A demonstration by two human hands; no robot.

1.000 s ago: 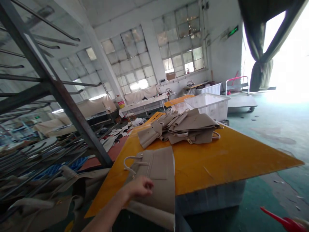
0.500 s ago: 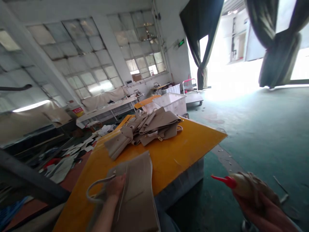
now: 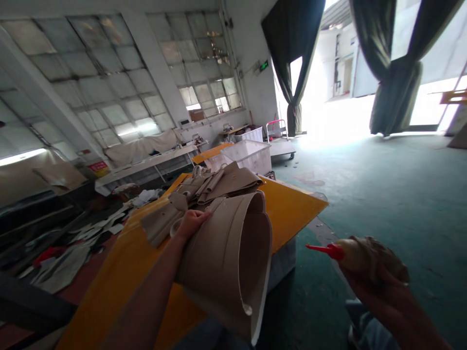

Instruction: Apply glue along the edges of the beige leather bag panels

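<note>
L hand (image 3: pixel 192 223) pinched on tan bag (image 3: pixel 217 248) nr handle side; bag is over tabletop (image 3: pixel 292 206) edge, mouth facing R. R hand (image 3: pixel 379 294) wrapped rnd bottle (image 3: pixel 352 253), long axis crosswise, red nozzle (image 3: pixel 318 249) pts L twd bag, gap btwn.

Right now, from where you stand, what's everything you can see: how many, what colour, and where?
Curved bag piece: one, taupe, in front of the heap
Heap of bag pieces: too tangled to count, taupe, on the tabletop
Tabletop: one nearby, orange, centre
Bottle: one, cream with red nozzle, lower right
Bins: at least two, whitish, behind the heap
Trolley: one, grey with red handle, beyond the bins
Bench: one, white, along the wall
Scraps: many, mostly pale, left
Windows: several, greyish, far wall
Curtains: two tied bunches, dark, doorway
Left hand: one, gripping the curved piece
Right hand: one, holding the bottle
</note>
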